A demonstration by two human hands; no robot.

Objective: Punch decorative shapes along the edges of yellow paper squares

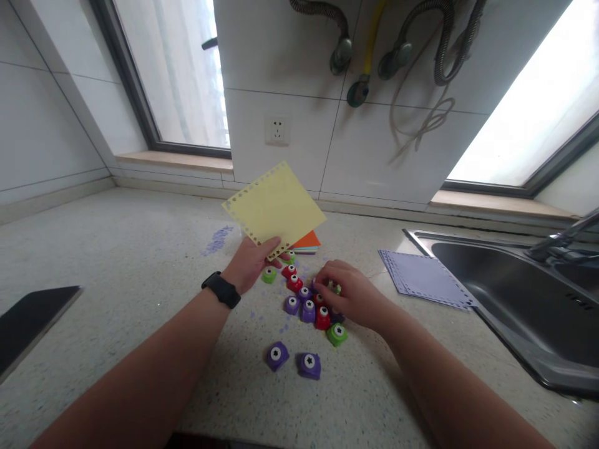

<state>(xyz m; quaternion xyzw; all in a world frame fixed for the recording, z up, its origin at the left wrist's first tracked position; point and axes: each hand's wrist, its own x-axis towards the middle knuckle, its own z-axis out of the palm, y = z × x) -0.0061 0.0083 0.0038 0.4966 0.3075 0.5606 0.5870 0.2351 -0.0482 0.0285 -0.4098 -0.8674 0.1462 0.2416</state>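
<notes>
My left hand (255, 259) grips a yellow sheet of paper (281, 209) by its lower corner, thumb on top, holding it tilted above the counter. Small punched holes run along two of the sheet's edges. Over a cluster of small craft punches, my right hand (346, 290) reaches down with bent fingers; whether it grasps one is hidden. The cluster has a purple punch (307, 310), a red punch (322, 318) and a green punch (337, 334), among several others. Nearer to me lie two purple punches, one on the left (277, 355) and one on the right (309, 365).
Purple punched sheets (425, 277) overlap the rim of a steel sink (496, 312) on the right. Orange paper (306, 240) tops a stack behind the punches. Purple paper bits (218, 239) lie at the back left. A dark flat device (35, 318) rests at the left edge.
</notes>
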